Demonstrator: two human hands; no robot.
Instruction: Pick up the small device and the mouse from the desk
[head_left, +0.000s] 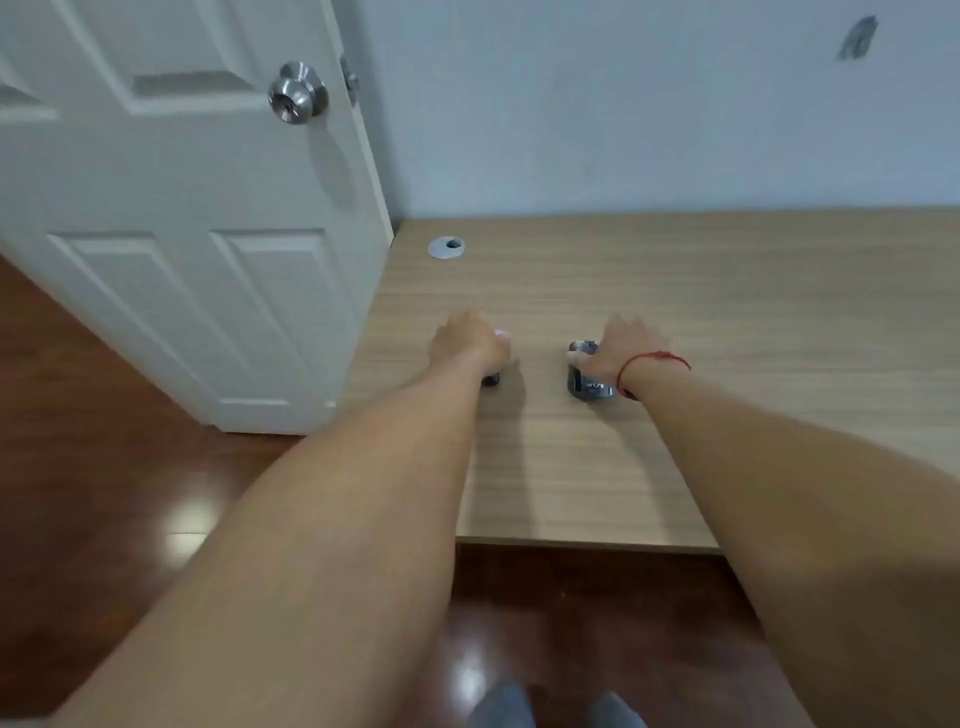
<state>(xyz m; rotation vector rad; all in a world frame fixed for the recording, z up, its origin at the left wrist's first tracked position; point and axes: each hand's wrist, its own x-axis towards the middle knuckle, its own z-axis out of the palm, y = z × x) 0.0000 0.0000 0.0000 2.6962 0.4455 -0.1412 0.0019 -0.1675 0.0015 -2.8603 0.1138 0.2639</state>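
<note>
Both my arms reach out over a light wooden desk (727, 312). My left hand (467, 340) lies knuckles-up over a small dark object (491, 380), of which only a bit shows under the wrist; its fingers curl down around it. My right hand (626, 345), with a red string on the wrist, grips a dark grey device (587, 384) with a shiny top, thumb against its left side. The image is blurred, so I cannot tell what either object is.
A white panelled door (197, 249) with a round metal knob (297, 93) stands open just left of the desk. A grey cable grommet (447, 247) sits near the desk's back left corner. A pale wall rises behind. Glossy dark wood floor (104, 467) lies below.
</note>
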